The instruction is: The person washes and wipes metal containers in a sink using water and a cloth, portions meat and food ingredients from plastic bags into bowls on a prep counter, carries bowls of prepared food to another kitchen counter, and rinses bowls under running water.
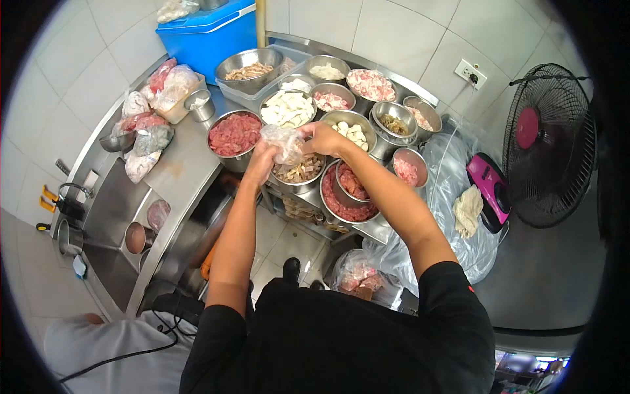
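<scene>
A see-through plastic bag (283, 139) is held up between my two hands, over the metal bowls. My left hand (262, 161) grips its lower left side with curled fingers. On the other side, my right hand (321, 139) pinches the bag's edge, its fingertips partly hidden. Whether the bag contains anything I cannot tell. Just below it is a bowl of brownish sliced pieces (299, 171). Red meat fills a bowl (235, 133) to the left, and white slices fill another bowl (287, 108) behind. A bowl of pale round pieces (349, 129) lies by my right wrist.
More bowls of meat (348, 190) crowd the counter. Bagged food (147, 131) and a sink (108, 230) are at left, a blue cooler (209, 39) behind. A fan (548, 144) and pink-and-black device (489, 190) stand right. Another person's grey shirt (118, 351) shows lower left.
</scene>
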Demonstrator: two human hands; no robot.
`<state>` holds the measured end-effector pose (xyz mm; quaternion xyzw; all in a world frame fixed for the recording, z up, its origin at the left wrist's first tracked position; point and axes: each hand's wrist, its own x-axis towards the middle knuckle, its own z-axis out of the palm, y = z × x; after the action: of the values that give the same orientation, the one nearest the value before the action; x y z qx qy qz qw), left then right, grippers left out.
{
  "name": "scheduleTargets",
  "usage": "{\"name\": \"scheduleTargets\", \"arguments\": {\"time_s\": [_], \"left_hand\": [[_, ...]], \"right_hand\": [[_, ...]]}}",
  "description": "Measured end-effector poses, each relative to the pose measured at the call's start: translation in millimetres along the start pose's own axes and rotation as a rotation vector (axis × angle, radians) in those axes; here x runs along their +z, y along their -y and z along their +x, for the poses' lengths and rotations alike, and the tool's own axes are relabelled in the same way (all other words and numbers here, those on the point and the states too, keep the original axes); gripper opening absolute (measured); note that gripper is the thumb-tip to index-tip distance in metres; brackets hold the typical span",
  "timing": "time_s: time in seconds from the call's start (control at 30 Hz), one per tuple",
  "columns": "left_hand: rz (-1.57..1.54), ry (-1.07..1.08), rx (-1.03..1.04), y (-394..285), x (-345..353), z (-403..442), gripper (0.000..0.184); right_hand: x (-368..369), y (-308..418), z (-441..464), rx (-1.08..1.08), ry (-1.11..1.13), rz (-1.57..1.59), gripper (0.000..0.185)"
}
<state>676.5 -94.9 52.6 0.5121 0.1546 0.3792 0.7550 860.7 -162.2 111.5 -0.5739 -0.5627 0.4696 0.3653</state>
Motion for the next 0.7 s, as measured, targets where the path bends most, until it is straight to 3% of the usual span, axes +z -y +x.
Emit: {"name": "scheduleTargets", "arguments": {"time_s": [0.03,0.07,0.1,0.2,0.3,0.37,0.4,0.5,0.63,0.7], "left_hand": [[0.001,-0.001,0.0,-2,5,-2,0.049],[0.221,0.012,0.074,-9,17,-6,0.054],[0.44,0.026,0.146,-13,25,-8,0.059],[0.643,-0.083,0.29,-12,29,-1,0.066],[0.855,-0.173,0.121,-19,26,-1,0.069],[0.877,-0.087,0.205,-19,22,-1,0.074],[0.885,-0.007,0.291,-19,19,0,0.08],[0.859,0.056,0.305,-9,11,5,0.08],[0.782,0.137,0.263,-7,0,14,0.077],[0.786,0.184,0.269,-6,-8,21,0.075]], "right_hand": [[2,0,1,-0.007,-0.084,-0.163,0.035],[3,-1,3,-0.015,-0.17,-0.326,0.032],[3,-5,8,-0.016,-0.17,-0.326,0.032],[5,-9,17,-0.183,-0.228,-0.412,0.025],[6,0,16,-0.174,-0.31,-0.546,0.019],[3,2,12,-0.137,-0.32,-0.899,0.024],[0,-1,12,-0.131,-0.337,-0.893,0.024],[-7,-1,4,-0.074,-0.058,-0.585,0.043],[-11,2,0,0.093,0.04,-0.246,0.05],[-4,18,-2,0.113,-0.069,-0.214,0.049]]}}
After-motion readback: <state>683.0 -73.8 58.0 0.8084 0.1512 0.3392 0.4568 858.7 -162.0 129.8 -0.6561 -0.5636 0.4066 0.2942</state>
